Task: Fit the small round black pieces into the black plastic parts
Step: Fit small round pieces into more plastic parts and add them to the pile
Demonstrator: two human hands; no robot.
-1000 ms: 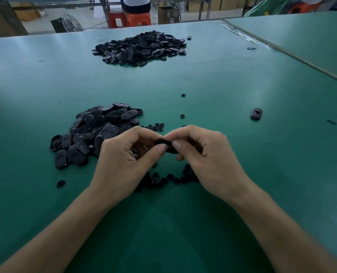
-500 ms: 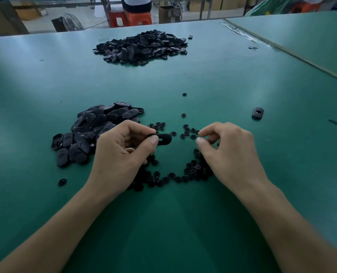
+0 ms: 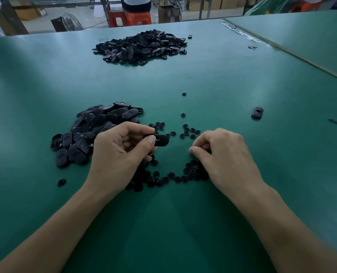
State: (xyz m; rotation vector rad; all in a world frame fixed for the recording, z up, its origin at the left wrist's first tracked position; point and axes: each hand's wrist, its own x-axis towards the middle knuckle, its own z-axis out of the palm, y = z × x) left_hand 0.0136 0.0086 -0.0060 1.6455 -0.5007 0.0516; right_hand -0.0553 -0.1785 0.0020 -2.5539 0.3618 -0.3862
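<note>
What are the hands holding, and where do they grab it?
The left hand pinches one black plastic part by one end; the other end sticks out. The right hand curls over the small round pieces; whether it holds one cannot be told.

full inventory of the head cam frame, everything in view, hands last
table: one, green, under everything
second table: one, green, rear right
far pile: one heap of plastic parts, black, centre rear
near pile: one heap of plastic parts, black, left of the left hand
lone plastic part: one, black, right, apart from the piles
small round pieces: dozens, black, scattered around both hands
stool: one, orange, beyond the far edge
fan: one, dark, rear left
held plastic part: one, black, in the left grip
left hand: holds that part
right hand: fingers curled over the round pieces; whether it holds one is hidden
</note>
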